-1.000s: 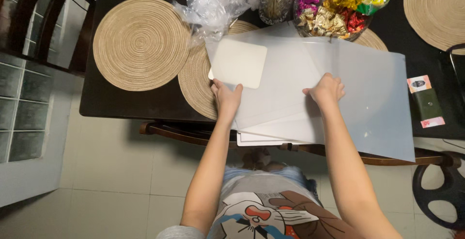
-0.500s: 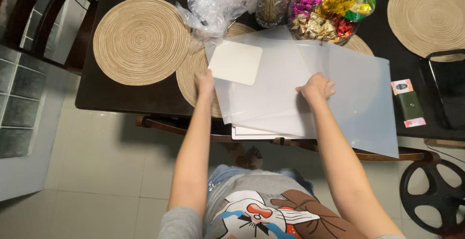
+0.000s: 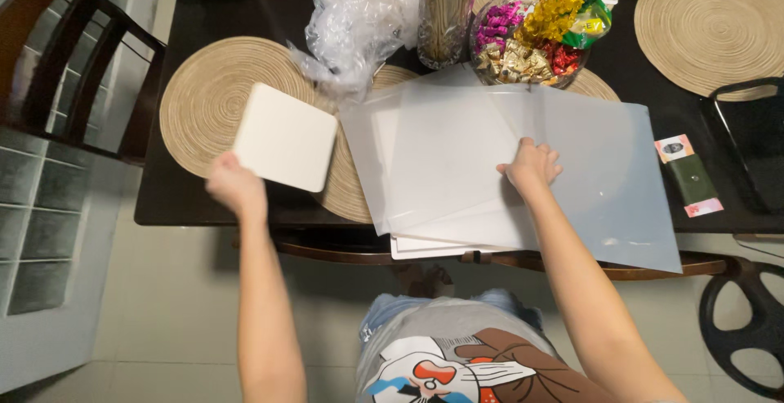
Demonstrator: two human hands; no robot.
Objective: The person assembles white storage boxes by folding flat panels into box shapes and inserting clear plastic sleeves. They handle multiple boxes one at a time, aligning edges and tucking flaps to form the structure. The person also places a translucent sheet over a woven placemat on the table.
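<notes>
**A:** What is laid out in front of you?

**B:** Your dark surface [image 3: 204, 199] takes up most of the view. On it lies a stack of large translucent sheets [image 3: 457, 166], their near edge hanging past the surface's front. A round woven mat [image 3: 204, 93] sits to the left of the stack, another woven mat [image 3: 710, 23] at the far right. Behind the sheets are crumpled clear plastic wrap [image 3: 355, 23] and a glass bowl of wrapped sweets [image 3: 531, 35].

**A:** And your hands?

**B:** Your right hand [image 3: 531, 166] presses down on the sheets, fingers loosely curled. Your left hand [image 3: 235, 184] pinches the near corner of a small white square board [image 3: 286, 136], which is tilted over the left mat, clear of the stack. A small green wallet [image 3: 690, 176] lies right of the sheets.
</notes>
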